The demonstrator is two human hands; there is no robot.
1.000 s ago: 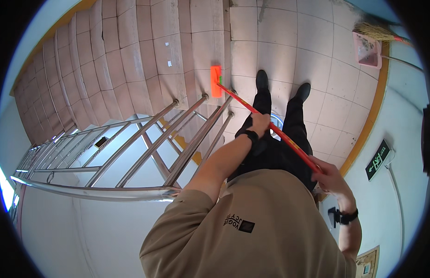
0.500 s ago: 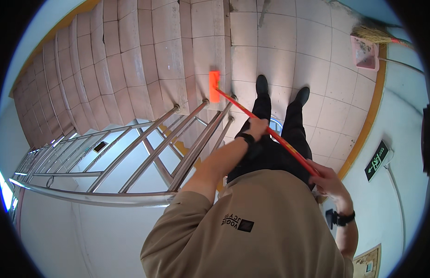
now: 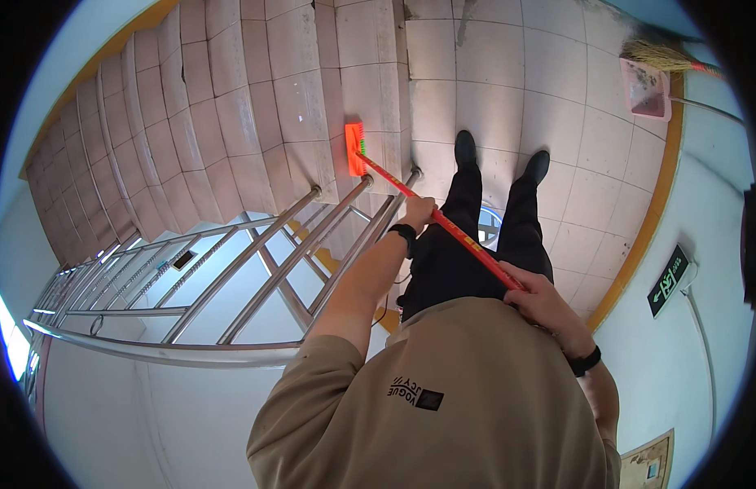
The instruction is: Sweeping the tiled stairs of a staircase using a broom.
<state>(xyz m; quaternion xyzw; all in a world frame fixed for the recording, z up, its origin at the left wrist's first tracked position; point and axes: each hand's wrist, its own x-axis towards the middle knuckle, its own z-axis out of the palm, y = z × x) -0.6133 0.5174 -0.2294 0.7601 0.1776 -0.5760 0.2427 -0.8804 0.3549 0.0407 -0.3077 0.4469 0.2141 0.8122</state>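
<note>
Broom (image 3: 468, 242): red handle (image 3: 390, 177) slants fwd-left, upper end at R hand (image 3: 541, 300), mid-length at L hand (image 3: 419, 213), orange head (image 3: 355, 149) beyond both, nr railing-side end of a low step (image 3: 358, 90); can't tell if it touches. Writing, near to far: dark lettering (image 3: 415, 395) on tan shirt (image 3: 476, 359); handle's yellow marks (image 3: 462, 237), too small to read; dark sign (image 3: 668, 279) w/ arrow + figure, R wall (image 3: 704, 187). Hands: R closed round handle nr top; L wrapped round it lower down, fingers curled.
</note>
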